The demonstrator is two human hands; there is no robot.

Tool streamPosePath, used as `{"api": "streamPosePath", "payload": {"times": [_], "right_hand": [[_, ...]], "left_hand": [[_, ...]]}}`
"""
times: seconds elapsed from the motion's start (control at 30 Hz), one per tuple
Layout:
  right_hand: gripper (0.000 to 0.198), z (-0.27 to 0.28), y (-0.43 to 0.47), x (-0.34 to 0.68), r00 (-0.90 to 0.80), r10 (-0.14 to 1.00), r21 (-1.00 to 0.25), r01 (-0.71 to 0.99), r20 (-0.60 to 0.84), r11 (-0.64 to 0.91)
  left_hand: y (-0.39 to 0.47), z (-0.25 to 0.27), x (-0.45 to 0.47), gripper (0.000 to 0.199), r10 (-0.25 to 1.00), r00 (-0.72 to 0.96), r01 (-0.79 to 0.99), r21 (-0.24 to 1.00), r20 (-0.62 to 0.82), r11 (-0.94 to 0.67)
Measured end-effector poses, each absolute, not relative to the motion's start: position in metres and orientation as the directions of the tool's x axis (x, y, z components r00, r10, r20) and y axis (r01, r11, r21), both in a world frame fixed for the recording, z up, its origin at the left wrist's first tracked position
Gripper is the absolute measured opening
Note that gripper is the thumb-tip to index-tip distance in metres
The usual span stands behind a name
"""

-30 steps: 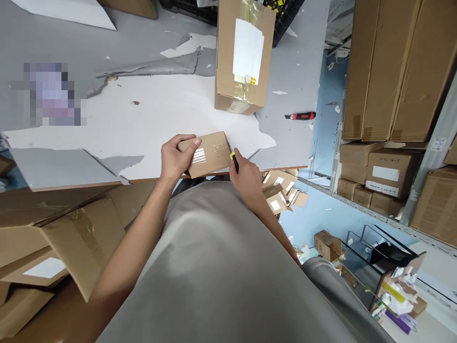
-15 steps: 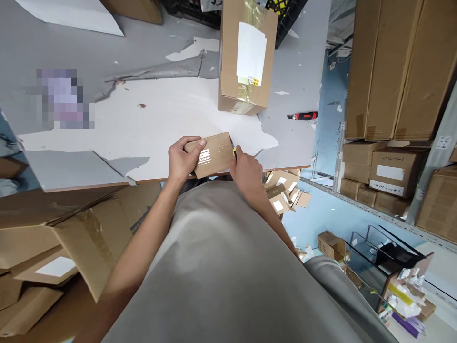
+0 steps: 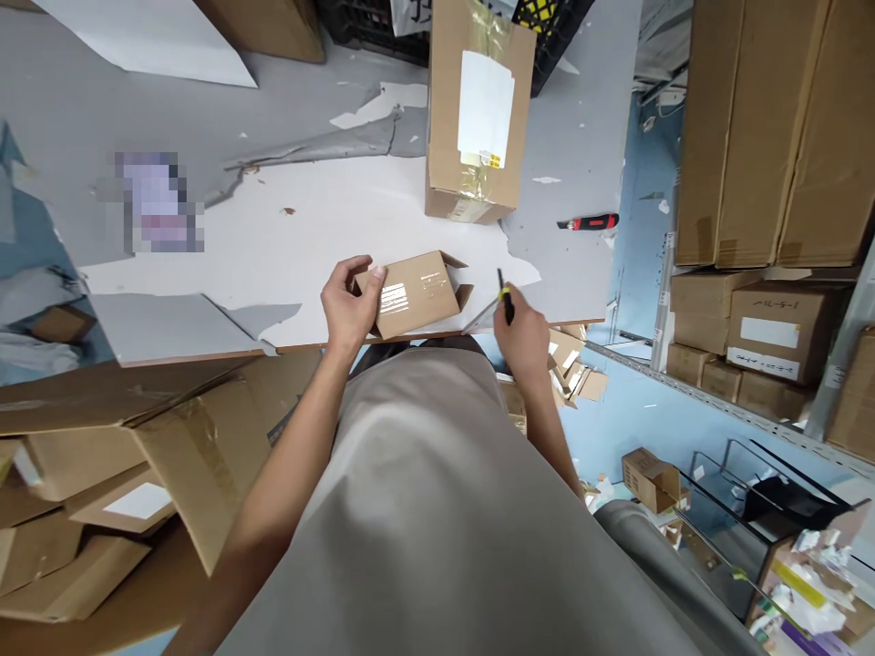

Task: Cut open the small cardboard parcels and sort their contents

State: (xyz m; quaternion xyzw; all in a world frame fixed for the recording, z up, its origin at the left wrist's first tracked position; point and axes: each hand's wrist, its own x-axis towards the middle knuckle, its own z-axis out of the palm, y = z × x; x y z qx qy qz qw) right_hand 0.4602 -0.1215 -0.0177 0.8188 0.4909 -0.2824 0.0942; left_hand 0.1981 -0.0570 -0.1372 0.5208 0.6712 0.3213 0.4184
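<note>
A small brown cardboard box lies near the table's front edge, with flaps standing out at its right end. My left hand grips the box at its left end, thumb on top beside the white printed lines. To the right of the box, my right hand is closed around a utility knife, dark with a yellow part, its tip pointing away from me. The knife is apart from the box. What lies inside the box is hidden.
A taped carton with a white label stands behind the box, before a black crate. A red and black box cutter lies on the worn table at right. A large open carton holds several boxes at lower left.
My right hand has drawn the utility knife away from the box to the right. Flaps at the box's right end now stand open. My left hand keeps its hold.
</note>
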Motion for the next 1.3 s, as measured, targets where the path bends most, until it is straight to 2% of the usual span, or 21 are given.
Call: {"api": "streamPosePath", "payload": {"times": [0.07,0.17,0.27,0.33,0.4,0.5,0.6,0.73,0.87,0.93,1.03,1.13,1.23,1.3], "right_hand": [[0.061,-0.059,-0.116,0.487,0.452,0.743,-0.108,0.816,-0.494,-0.568],[0.067,-0.125,-0.108,0.524,0.536,0.668,-0.092,0.741,-0.515,-0.665],[0.073,-0.168,-0.106,0.549,0.578,0.620,-0.108,0.680,-0.531,-0.725],[0.073,-0.178,-0.106,0.555,0.581,0.637,-0.164,0.661,-0.507,-0.733],[0.069,-0.175,-0.108,0.551,0.530,0.726,-0.298,0.677,-0.438,-0.673],[0.069,-0.156,-0.108,0.521,0.345,0.903,-0.561,0.708,-0.255,-0.429],[0.079,-0.137,-0.104,0.473,0.158,0.976,-0.680,0.700,-0.148,-0.216],[0.081,-0.130,-0.097,0.437,0.046,0.985,-0.716,0.682,-0.166,-0.153],[0.074,-0.139,-0.096,0.462,0.113,0.979,-0.780,0.592,-0.170,-0.204],[0.073,-0.146,-0.096,0.486,0.171,0.968,-0.814,0.526,-0.185,-0.248],[0.073,-0.158,-0.095,0.521,0.237,0.946,-0.860,0.409,-0.221,-0.304],[0.075,-0.170,-0.097,0.552,0.316,0.907,-0.888,0.274,-0.280,-0.369],[0.080,-0.181,-0.107,0.575,0.362,0.825,-0.865,0.089,-0.433,-0.493],[0.081,-0.186,-0.118,0.582,0.354,0.762,-0.821,-0.032,-0.543,-0.570]], "left_hand": [[-0.062,-0.137,0.194,0.059,0.970,-0.108,0.420,0.874,-0.218,0.243],[-0.075,-0.138,0.186,0.065,0.963,-0.131,0.399,0.877,-0.234,0.267],[-0.090,-0.141,0.175,0.075,0.932,-0.181,0.353,0.864,-0.314,0.359],[-0.100,-0.142,0.167,0.083,0.889,-0.211,0.306,0.837,-0.406,0.454],[-0.109,-0.141,0.161,0.091,0.840,-0.210,0.263,0.798,-0.500,0.542],[-0.120,-0.137,0.157,0.098,0.799,-0.168,0.253,0.759,-0.577,0.600],[-0.124,-0.139,0.158,0.097,0.780,-0.142,0.248,0.741,-0.609,0.624],[-0.121,-0.155,0.160,0.082,0.736,-0.130,0.107,0.729,-0.664,0.676],[-0.109,-0.175,0.163,0.049,0.725,-0.100,0.126,0.714,-0.682,0.689],[-0.101,-0.182,0.168,0.042,0.703,-0.079,0.166,0.686,-0.707,0.709],[-0.088,-0.189,0.180,0.041,0.657,-0.059,0.142,0.645,-0.751,0.751],[-0.075,-0.192,0.198,0.051,0.600,0.006,0.050,0.599,-0.800,0.799],[-0.067,-0.190,0.214,0.056,0.516,0.168,-0.050,0.515,-0.840,0.856],[-0.065,-0.185,0.219,0.060,0.510,0.298,-0.106,0.503,-0.807,0.858]]}}
